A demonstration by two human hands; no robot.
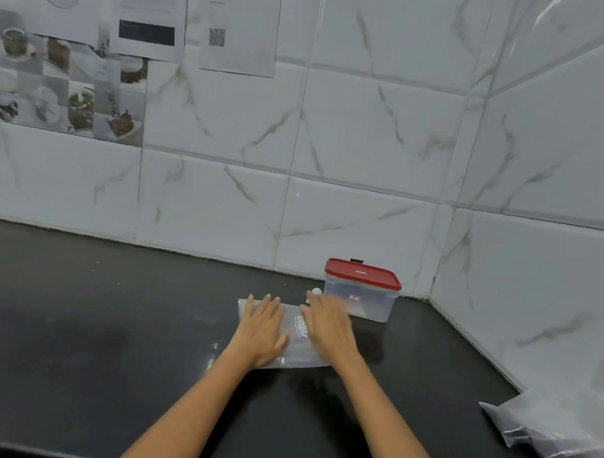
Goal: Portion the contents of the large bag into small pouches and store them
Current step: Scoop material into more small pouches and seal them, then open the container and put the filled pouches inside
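we are pressing our left hand (261,330) flat on a small clear pouch (291,334) on the black counter (118,342), fingers straight and spread. our right hand (328,327) is blurred, fingers extended over the pouch's right side, seemingly grasping nothing, though we cannot tell for sure. the pouch is lying directly under both hands, its long axis running away from us toward the wall. a red-lidded box (361,291) is standing just beyond the right hand, nearer to it than to the left. more plastic bags (543,432) are lying well apart at the right edge.
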